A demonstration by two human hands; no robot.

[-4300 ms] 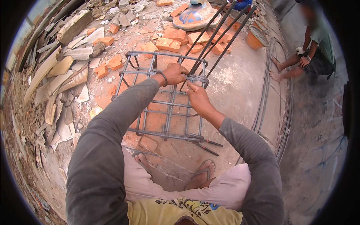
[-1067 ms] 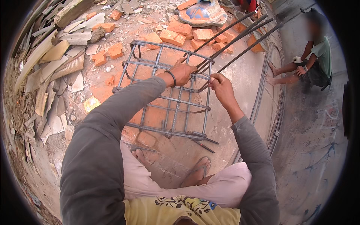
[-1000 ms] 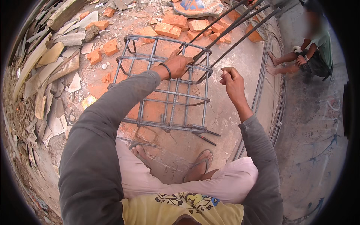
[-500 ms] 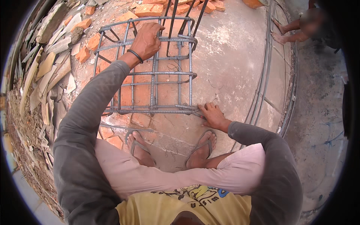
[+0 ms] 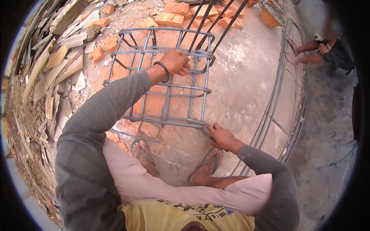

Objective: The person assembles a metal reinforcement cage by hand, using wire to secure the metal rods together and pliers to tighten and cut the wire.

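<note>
Head view, rebar cage under left hand

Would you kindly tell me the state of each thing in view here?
Cage, assembled, open between bars
Left hand, curled over cage
Right hand, bent, by cage's corner, grip unclear
Black rods, slanting past cage's far end
Bricks, loose, heaped
Sandals, worn

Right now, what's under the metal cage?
Through the gaps in the metal cage, you can see orange and grey ground. The left hand and grey sleeve hide part, so I can't tell what's there.
</note>
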